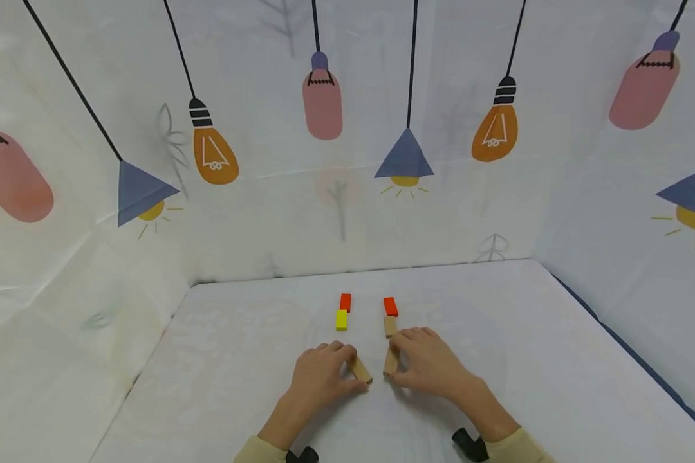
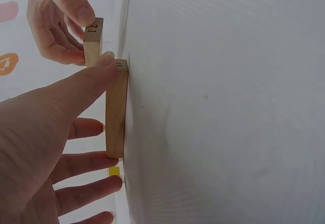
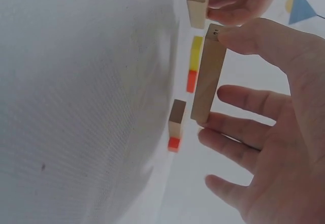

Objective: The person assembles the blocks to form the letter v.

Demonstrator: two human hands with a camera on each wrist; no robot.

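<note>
My left hand [image 1: 322,376] pinches a plain wooden block [image 1: 360,370] between thumb and fingertips. In the left wrist view, that wooden block [image 2: 117,113] is gripped by its two ends, close to the white surface. The right hand [image 1: 431,362] grips a second wooden block [image 1: 390,362] the same way; in the right wrist view, this block [image 3: 208,76] has small dark figures on its end. Both blocks slant differently, with a narrow gap between them. Just beyond the right hand lies another wooden block [image 1: 390,326], up against a red block [image 1: 390,307].
Farther left, a yellow block [image 1: 341,320] meets a red block [image 1: 345,302] end to end. All rest on a white table [image 1: 255,321]. Behind it hangs a white sheet [image 1: 266,218] printed with lamps. Black straps [image 1: 470,445] show at the wrists.
</note>
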